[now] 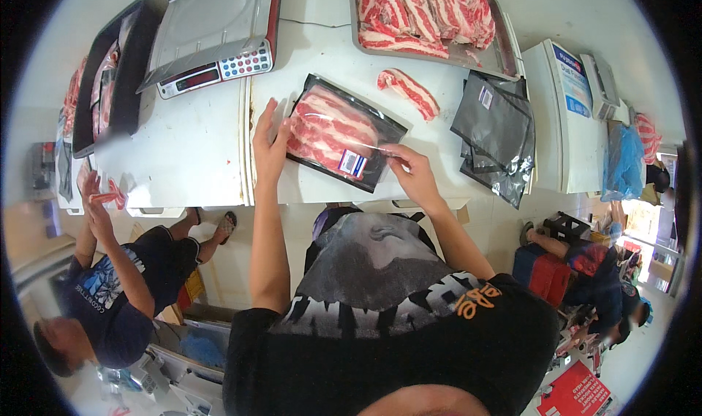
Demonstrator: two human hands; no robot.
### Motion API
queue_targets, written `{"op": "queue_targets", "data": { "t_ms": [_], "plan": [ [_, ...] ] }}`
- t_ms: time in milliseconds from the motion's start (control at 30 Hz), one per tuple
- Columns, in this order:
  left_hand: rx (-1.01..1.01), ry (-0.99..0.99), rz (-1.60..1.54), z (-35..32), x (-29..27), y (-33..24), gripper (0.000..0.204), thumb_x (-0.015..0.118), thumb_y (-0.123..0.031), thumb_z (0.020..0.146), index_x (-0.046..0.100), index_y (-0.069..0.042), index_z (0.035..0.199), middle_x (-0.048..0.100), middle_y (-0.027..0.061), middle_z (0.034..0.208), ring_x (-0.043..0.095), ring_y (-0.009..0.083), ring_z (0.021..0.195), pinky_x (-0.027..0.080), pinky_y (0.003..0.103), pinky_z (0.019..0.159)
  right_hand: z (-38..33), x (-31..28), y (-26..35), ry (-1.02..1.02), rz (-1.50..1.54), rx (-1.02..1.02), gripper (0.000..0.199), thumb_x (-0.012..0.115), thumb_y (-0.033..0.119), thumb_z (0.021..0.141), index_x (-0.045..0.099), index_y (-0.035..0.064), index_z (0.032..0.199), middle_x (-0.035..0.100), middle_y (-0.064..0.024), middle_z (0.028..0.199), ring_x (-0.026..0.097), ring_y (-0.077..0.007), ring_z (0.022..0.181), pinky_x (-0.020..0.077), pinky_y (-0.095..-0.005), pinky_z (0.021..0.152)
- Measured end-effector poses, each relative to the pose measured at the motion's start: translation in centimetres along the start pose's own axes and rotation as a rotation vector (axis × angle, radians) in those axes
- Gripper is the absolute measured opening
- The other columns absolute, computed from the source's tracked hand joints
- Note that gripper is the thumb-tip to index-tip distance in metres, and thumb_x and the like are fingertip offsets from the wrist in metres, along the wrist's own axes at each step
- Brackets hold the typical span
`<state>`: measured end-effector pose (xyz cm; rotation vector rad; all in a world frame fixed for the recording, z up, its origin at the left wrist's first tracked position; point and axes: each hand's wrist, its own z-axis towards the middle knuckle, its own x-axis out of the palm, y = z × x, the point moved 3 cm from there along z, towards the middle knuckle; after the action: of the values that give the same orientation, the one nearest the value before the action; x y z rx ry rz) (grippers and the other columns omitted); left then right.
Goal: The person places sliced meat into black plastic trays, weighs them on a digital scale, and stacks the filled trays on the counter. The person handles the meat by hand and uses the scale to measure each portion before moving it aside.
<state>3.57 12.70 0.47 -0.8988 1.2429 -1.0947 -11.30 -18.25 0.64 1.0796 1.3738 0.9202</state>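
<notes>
A clear-fronted, black-backed vacuum bag lies tilted on the white worktop in front of me. Inside it are several strips of raw, fat-streaked meat, and a white and blue label is on its lower part. My left hand stands at the bag's left edge with fingers stretched upward, its thumb against the bag. On the right side, my right hand pinches the clear film of the bag between thumb and fingers. A single meat strip lies just beyond the bag.
Flat black bags are stacked at the right. A metal tray of meat strips stands far right, a weighing scale far left, beside a black tray. A co-worker is at my left, another person behind right.
</notes>
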Motion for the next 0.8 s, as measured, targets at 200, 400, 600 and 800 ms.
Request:
{"op": "queue_targets", "data": {
  "t_ms": [200, 400, 600, 800],
  "plan": [
    [-0.107, -0.227, -0.1, -5.3, -2.8, 0.2, 0.049, 0.065, -0.016, 0.104, 0.057, 0.0, 0.15, 0.064, 0.0185, 0.144, 0.06, 0.0248, 0.133, 0.045, 0.039, 0.112, 1.4, -3.3, -1.3, 0.034, 0.28, 0.001, 0.03, 0.063, -0.003, 0.099, 0.072, 0.0023, 0.126, 0.076, -0.0085, 0.117, 0.071, -0.0157, 0.107, 0.0564, -0.0295, 0.096],
    [-0.1, -0.441, -0.202, -11.1, -4.7, 1.4, 0.042, 0.063, -0.008, 0.105, 0.059, 0.002, 0.146, 0.067, 0.015, 0.134, 0.062, 0.0184, 0.123, 0.049, 0.031, 0.104, 1.4, -0.6, 0.5, 0.087, -0.113, -0.325, 0.032, 0.069, 0.0, 0.096, 0.072, 0.0036, 0.128, 0.065, -0.0165, 0.141, 0.066, -0.0251, 0.125, 0.0548, -0.0318, 0.098],
    [-0.165, -0.502, -0.214, -13.1, -4.9, 2.0, 0.037, 0.066, -0.014, 0.104, 0.066, 0.001, 0.139, 0.071, 0.0099, 0.125, 0.063, 0.0148, 0.114, 0.047, 0.03, 0.1, 2.9, 2.3, 0.4, -0.008, -0.209, -0.301, 0.046, 0.072, 0.007, 0.094, 0.063, 0.0102, 0.138, 0.05, -0.0222, 0.157, 0.052, -0.0382, 0.141, 0.0429, -0.0437, 0.116],
    [-0.186, -0.477, -0.177, -12.5, -3.6, 3.0, 0.032, 0.071, -0.023, 0.102, 0.074, -0.002, 0.127, 0.075, 0.0067, 0.121, 0.063, 0.0145, 0.114, 0.042, 0.033, 0.101, 3.3, 2.9, 0.6, -0.04, -0.261, -0.397, 0.046, 0.073, 0.006, 0.091, 0.065, 0.0074, 0.137, 0.057, -0.0195, 0.15, 0.053, -0.0388, 0.139, 0.0422, -0.0451, 0.117]
  ]
}}
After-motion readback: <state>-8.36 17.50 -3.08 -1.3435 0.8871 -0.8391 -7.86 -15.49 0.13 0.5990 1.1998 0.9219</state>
